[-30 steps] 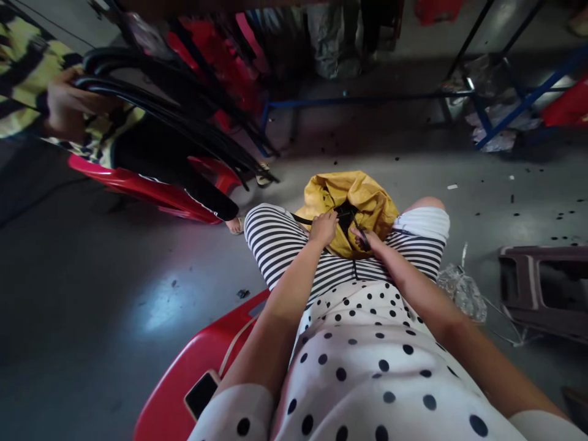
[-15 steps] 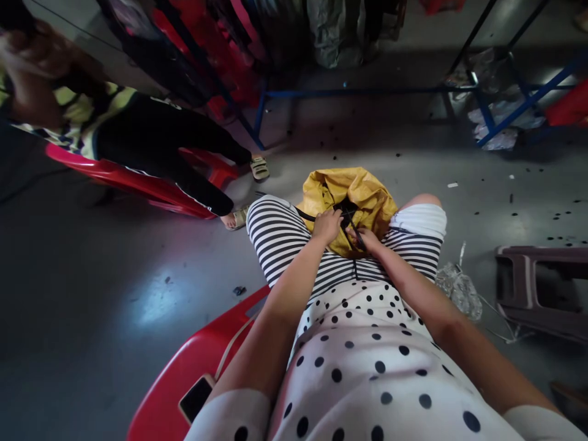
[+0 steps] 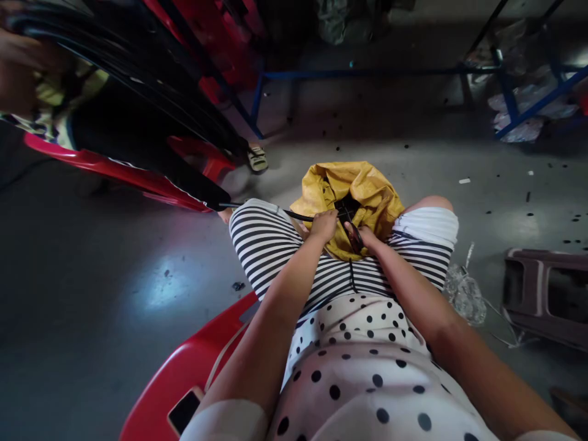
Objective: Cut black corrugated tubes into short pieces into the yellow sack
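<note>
A grey floor (image 3: pixel 184 318), dotted with small dark scraps, is seen around the yellow sack (image 3: pixel 381 190), which serves as the landmark. Nearest the body, behind the sack and to its left, a phone (image 3: pixel 185 411) is carried by a red seat (image 3: pixel 184 361).

The sack itself is propped open between striped knees. At its left rim a black strip (image 3: pixel 297 215), laid across the left knee, is pinched in the grip of the left hand (image 3: pixel 324 225). Over its mouth, a dark scissor-like tool (image 3: pixel 358 237) is clasped by the right hand (image 3: pixel 369 239); how far its blades are spread cannot be told. Dark pieces (image 3: pixel 346 205) are held inside.

The strip is best kept taut and straight, with fingertips held clear of the blades and the tool kept over the sack's mouth.

Right of the sack, a brown stool (image 3: pixel 530 288) is seen; beyond the sack to the left, a seated co-worker (image 3: pixel 133 131); farther still, a blue frame (image 3: pixel 367 73).
</note>
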Available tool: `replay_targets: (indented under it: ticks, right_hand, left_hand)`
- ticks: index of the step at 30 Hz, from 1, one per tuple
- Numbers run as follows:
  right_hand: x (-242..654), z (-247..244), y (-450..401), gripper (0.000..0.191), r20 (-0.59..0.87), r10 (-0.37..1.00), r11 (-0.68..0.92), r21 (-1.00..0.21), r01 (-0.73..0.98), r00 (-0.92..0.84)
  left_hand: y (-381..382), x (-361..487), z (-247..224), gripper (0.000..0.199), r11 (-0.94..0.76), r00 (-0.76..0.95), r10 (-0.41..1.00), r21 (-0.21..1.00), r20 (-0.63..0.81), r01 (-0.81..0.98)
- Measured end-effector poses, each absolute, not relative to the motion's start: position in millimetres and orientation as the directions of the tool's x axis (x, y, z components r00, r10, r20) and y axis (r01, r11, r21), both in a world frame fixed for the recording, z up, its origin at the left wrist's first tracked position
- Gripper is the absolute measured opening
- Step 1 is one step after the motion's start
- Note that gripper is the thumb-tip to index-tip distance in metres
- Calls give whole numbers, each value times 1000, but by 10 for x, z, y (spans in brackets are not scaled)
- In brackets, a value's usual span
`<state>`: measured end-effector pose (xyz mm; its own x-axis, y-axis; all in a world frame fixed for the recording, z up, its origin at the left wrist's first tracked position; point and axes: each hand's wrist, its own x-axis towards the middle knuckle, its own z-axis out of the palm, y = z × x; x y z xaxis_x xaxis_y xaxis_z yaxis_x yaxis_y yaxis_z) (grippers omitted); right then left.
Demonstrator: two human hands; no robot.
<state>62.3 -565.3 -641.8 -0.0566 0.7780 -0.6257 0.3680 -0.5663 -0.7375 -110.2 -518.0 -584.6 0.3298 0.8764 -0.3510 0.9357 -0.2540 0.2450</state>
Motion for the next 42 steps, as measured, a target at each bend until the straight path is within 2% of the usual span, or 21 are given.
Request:
replay_targets:
  ticks: [4, 14, 21, 25, 31, 42]
  right_hand:
    - [618, -6442, -5636, 70, -640, 768, -555, -692, 462, -35]
    - [598, -6313, -5669, 71, -633, 771, -527, -696, 488, -70]
    - [596, -6416, -5659, 69, -635, 772, -543, -672, 505, -15]
    - [607, -6517, -5658, 71, -691, 720, -569, -643, 513, -67]
    - [623, -6572, -5652, 78, -728, 677, -562, -606, 563, -109]
    - [605, -6464, -5646, 84, -726, 680, -542, -592, 596, -103]
  left_hand:
    - [-5159, -1115, -5892, 33, -173, 243, 892, 211, -380, 962]
    - [-5143, -1210, -5917, 30, -103, 182, 860, 188, -477, 977]
    - [-5134, -1226, -5927, 32, -79, 149, 876, 168, -458, 983]
    - [-5107, -1209, -5886, 34, -15, 85, 883, 154, -461, 988]
    - [-5103, -1169, -5864, 35, -59, 120, 876, 144, -467, 988]
    - [-5146, -1114, -5814, 35, -124, 192, 842, 166, -504, 978]
